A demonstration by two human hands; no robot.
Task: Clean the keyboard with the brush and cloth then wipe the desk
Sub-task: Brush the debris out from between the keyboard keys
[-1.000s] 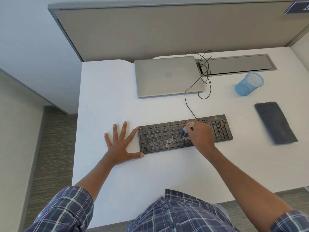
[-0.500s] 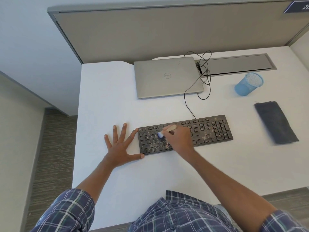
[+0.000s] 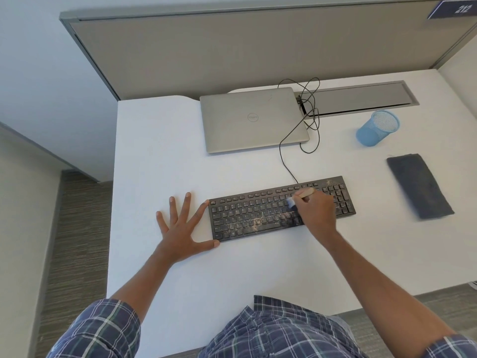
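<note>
1. My left hand [image 3: 183, 233] lies flat on the white counter [image 3: 160, 156], toward its left edge. The fingers [image 3: 186, 206] are straight, spread and grasping nothing. The forefinger tip touches the far left corner of the keyboard, and the thumb tip touches its near left corner.
2. The black keyboard [image 3: 258, 215] lies across the middle of the counter, roughly along the near edge. Pale dust [image 3: 255, 223] speckles the lower rows around the middle, and there is more at the far right corner.
3. A closed silver laptop [image 3: 254, 120] sits beyond the keyboard, close to the back edge, below the gray partition [image 3: 232, 52].
4. A black cable [image 3: 286, 164] runs from the keyboard's far edge past the laptop's right side. It loops into a gray cable hatch [image 3: 361, 98] set in the counter along the back edge.
5. My right hand [image 3: 316, 213] is over the right half of the keyboard, its fingers curled round the brush [image 3: 305, 192]. The wooden handle pokes out of my grip toward the right. The pale bristles point left and down onto the keys, though they are blurred.
6. A blue mesh cup [image 3: 376, 129] stands toward the back right corner, well apart from the laptop.
7. The dark gray cloth [image 3: 419, 186] lies folded flat near the right edge. It is to the right of the keyboard without touching it, on the near side of the cup.
</note>
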